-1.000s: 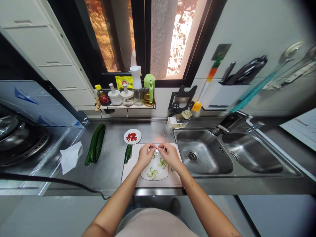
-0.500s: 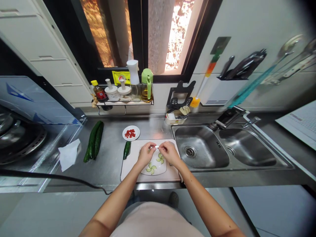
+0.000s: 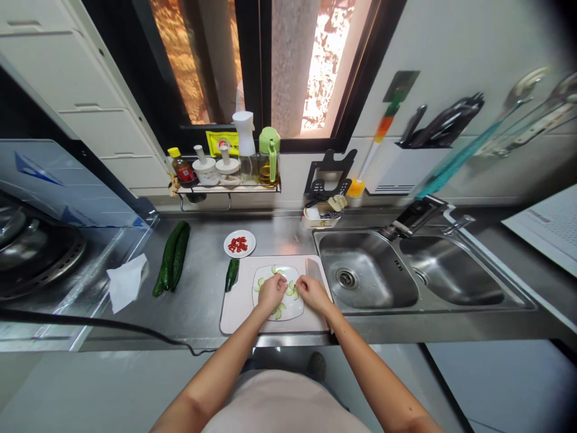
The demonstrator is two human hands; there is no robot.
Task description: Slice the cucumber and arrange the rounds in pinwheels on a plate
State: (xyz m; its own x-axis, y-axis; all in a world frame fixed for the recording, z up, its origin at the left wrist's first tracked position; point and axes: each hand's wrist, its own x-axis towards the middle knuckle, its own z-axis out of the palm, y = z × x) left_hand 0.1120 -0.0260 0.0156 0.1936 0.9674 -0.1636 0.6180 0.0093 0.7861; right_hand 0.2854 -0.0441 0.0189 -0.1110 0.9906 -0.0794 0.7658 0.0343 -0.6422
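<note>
My left hand (image 3: 273,292) is over the left half of a white square plate (image 3: 293,311), its thumb and fingers pinched together. My right hand (image 3: 312,293) is at the plate's right edge, fingertips closed beside pale green cucumber slices (image 3: 291,288) set in a pinwheel. Whatever either pinch holds is too small to make out. More cucumber slices (image 3: 278,311) lie near the plate's front edge, partly behind my left wrist, and others show at its back and left. The plate rests on a pale cutting board (image 3: 237,316). A knife blade (image 3: 314,269) lies at the board's right.
A cut cucumber piece (image 3: 231,274) lies at the board's left edge. Behind it stands a small plate (image 3: 246,253) of red pieces. Whole cucumbers (image 3: 172,258) and a white paper (image 3: 127,281) lie farther left. A double sink (image 3: 369,270) is to the right.
My hands, together over the back of the plate pinching a small white thing, have parted and come nearer to me. More slices and the knife blade are now uncovered.
</note>
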